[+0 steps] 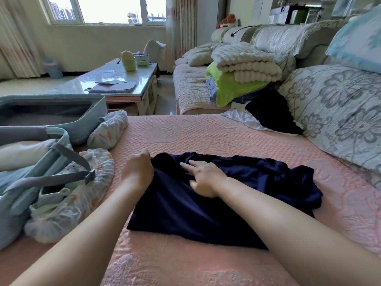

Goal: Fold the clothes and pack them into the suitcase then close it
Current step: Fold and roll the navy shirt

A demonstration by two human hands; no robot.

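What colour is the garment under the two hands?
The garment is plain dark navy, in the head view.

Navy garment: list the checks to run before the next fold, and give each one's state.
1. Left hand grips the navy garment at its far left edge: ok.
2. Right hand presses flat on the cloth: ok.
3. Cloth lies smooth: not ok, the right side is bunched.
4. Suitcase is open: ok.
5. Room left in the suitcase: cannot tell.
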